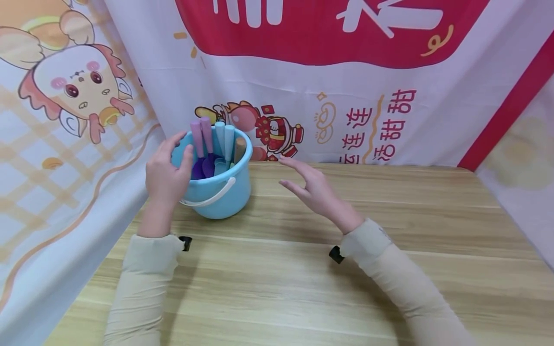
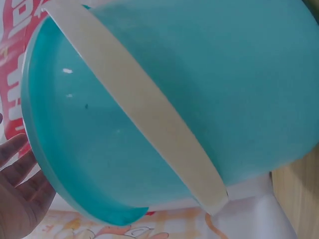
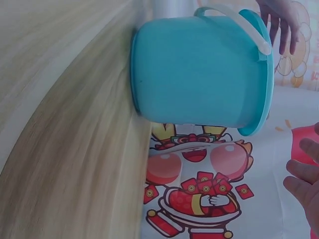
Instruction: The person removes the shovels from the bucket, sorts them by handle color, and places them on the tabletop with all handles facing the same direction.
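A light blue bucket (image 1: 225, 194) with a white handle (image 1: 214, 198) stands upright at the back left of the table. Inside it lean two utensils with lilac handles (image 1: 202, 137) and dark purple spoon-like ends, two with pale blue handles (image 1: 224, 139), and a brown-handled one (image 1: 239, 150). My left hand (image 1: 169, 168) is at the bucket's left rim, thumb and fingers spread apart; in the left wrist view its fingers (image 2: 20, 174) lie right by the rim. To the right of the bucket, my right hand (image 1: 318, 190) hovers over the table with extended fingers, holding nothing.
The wood-grain table (image 1: 268, 283) meets a white-and-red printed cloth (image 1: 329, 81) at the back. Another cloth with a cartoon animal (image 1: 78, 81) hangs along the left side, close to the left arm. A pale cloth (image 1: 519, 182) borders the right.
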`<action>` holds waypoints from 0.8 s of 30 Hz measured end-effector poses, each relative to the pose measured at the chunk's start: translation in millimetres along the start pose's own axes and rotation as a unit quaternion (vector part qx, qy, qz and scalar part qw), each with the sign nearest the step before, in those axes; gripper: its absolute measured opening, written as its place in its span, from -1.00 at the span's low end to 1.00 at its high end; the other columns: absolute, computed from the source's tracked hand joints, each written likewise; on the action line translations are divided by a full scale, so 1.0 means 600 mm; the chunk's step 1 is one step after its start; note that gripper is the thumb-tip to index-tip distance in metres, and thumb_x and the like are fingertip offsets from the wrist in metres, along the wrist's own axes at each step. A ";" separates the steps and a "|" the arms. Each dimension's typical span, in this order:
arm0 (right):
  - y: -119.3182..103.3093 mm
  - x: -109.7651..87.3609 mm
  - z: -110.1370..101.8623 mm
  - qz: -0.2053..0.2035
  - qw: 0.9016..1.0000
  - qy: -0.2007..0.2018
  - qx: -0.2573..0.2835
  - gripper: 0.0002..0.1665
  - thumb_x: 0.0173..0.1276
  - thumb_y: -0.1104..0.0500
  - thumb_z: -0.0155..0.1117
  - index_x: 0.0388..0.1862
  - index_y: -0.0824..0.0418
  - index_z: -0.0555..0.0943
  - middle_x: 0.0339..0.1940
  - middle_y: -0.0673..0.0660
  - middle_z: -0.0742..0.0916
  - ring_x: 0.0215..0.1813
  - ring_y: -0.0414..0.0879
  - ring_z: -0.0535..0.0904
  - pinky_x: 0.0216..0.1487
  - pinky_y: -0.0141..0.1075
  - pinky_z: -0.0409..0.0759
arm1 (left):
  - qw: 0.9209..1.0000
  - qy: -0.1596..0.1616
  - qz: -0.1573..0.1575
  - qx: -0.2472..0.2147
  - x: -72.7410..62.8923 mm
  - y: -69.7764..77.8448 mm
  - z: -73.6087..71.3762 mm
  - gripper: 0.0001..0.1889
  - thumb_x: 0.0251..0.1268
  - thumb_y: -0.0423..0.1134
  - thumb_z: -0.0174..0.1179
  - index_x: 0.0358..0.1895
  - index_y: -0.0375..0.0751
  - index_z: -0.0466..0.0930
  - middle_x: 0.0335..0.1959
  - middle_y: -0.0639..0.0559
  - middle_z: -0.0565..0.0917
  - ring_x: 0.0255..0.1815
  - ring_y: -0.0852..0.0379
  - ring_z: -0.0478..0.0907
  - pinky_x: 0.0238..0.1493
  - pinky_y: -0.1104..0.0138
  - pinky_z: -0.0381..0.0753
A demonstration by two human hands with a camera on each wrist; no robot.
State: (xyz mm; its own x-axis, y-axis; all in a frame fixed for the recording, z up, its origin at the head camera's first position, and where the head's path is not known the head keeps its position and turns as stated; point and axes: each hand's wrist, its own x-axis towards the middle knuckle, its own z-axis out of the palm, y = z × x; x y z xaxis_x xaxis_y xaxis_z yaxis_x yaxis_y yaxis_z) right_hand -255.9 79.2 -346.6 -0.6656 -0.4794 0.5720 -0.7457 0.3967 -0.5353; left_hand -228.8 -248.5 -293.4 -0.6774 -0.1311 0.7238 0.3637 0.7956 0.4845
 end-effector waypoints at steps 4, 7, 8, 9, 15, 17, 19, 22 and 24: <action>-0.002 0.008 0.008 0.029 0.999 0.003 0.025 -0.40 0.57 0.09 0.24 0.52 0.18 0.43 0.47 0.15 0.53 0.50 0.01 0.39 0.51 -0.06 0.32 | 1.000 0.016 -0.014 -0.009 0.004 -0.014 -0.008 -0.58 0.52 -0.12 0.14 0.30 -0.24 0.61 0.17 -0.27 0.67 0.21 -0.24 0.59 0.22 -0.15 0.55; -0.003 0.015 0.015 0.045 0.998 -0.006 0.039 -0.40 0.59 0.06 0.21 0.53 0.16 0.42 0.48 0.14 0.52 0.51 0.01 0.37 0.51 -0.04 0.31 | 0.999 0.030 -0.016 -0.020 0.009 -0.025 -0.011 -0.60 0.51 -0.15 0.15 0.28 -0.25 0.63 0.16 -0.24 0.69 0.20 -0.21 0.61 0.20 -0.13 0.56; -0.003 0.016 0.018 0.049 0.998 -0.009 0.044 -0.40 0.59 0.06 0.21 0.53 0.15 0.42 0.49 0.14 0.52 0.52 0.01 0.37 0.51 -0.03 0.31 | 0.999 0.033 -0.017 -0.023 0.010 -0.028 -0.011 -0.60 0.51 -0.16 0.15 0.28 -0.25 0.63 0.16 -0.23 0.69 0.20 -0.20 0.61 0.19 -0.12 0.57; -0.003 0.018 0.020 0.051 0.997 -0.011 0.047 -0.41 0.60 0.06 0.20 0.53 0.15 0.42 0.49 0.14 0.52 0.51 0.01 0.37 0.51 -0.04 0.32 | 0.999 0.035 -0.019 -0.024 0.012 -0.031 -0.012 -0.60 0.51 -0.16 0.15 0.28 -0.25 0.63 0.17 -0.21 0.69 0.20 -0.19 0.62 0.19 -0.12 0.58; -0.005 0.030 0.037 0.069 0.991 0.015 0.117 -0.46 0.58 0.11 0.22 0.47 0.21 0.47 0.44 0.14 0.56 0.44 0.01 0.47 0.43 -0.17 0.43 | 0.998 0.034 -0.055 -0.008 0.019 -0.042 -0.018 -0.58 0.55 -0.09 0.11 0.30 -0.22 0.62 0.22 -0.15 0.67 0.23 -0.13 0.61 0.18 -0.09 0.61; -0.006 0.035 0.044 0.088 0.983 0.025 0.161 -0.48 0.59 0.11 0.21 0.45 0.22 0.48 0.42 0.12 0.58 0.40 -0.01 0.51 0.38 -0.21 0.48 | 0.997 0.032 -0.074 0.000 0.020 -0.046 -0.020 -0.56 0.56 -0.04 0.08 0.32 -0.19 0.60 0.24 -0.13 0.66 0.24 -0.11 0.61 0.20 -0.06 0.61; -0.008 0.040 0.051 0.111 0.973 0.035 0.201 -0.49 0.61 0.09 0.19 0.44 0.23 0.49 0.39 0.12 0.60 0.35 -0.02 0.56 0.33 -0.21 0.53 | 0.995 0.030 -0.092 0.005 0.021 -0.051 -0.022 -0.54 0.57 0.00 0.06 0.34 -0.16 0.59 0.27 -0.10 0.65 0.24 -0.10 0.60 0.23 -0.03 0.60; -0.009 0.046 0.062 0.140 0.956 0.045 0.252 -0.50 0.62 0.09 0.16 0.43 0.25 0.49 0.34 0.13 0.63 0.29 -0.01 0.60 0.27 -0.20 0.59 | 0.993 0.028 -0.118 0.011 0.021 -0.058 -0.026 -0.50 0.57 0.06 0.03 0.37 -0.12 0.57 0.31 -0.05 0.62 0.26 -0.09 0.60 0.26 0.00 0.58; -0.009 0.051 0.068 0.153 0.945 0.050 0.284 -0.50 0.62 0.11 0.16 0.42 0.29 0.49 0.31 0.18 0.64 0.26 0.04 0.62 0.25 -0.18 0.61 | 0.991 0.025 -0.129 0.013 0.021 -0.062 -0.029 -0.48 0.57 0.09 0.02 0.39 -0.10 0.55 0.34 -0.03 0.60 0.26 -0.09 0.60 0.28 0.02 0.57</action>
State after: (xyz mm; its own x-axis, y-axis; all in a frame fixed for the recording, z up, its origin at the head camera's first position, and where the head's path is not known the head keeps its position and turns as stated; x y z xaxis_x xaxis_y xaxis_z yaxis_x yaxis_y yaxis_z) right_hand -271.2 30.6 -351.6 -0.8679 -0.3233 0.3771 -0.4003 0.0060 -0.9163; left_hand -240.0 -290.1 -293.8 -0.7129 -0.3617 0.6007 0.1650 0.7461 0.6451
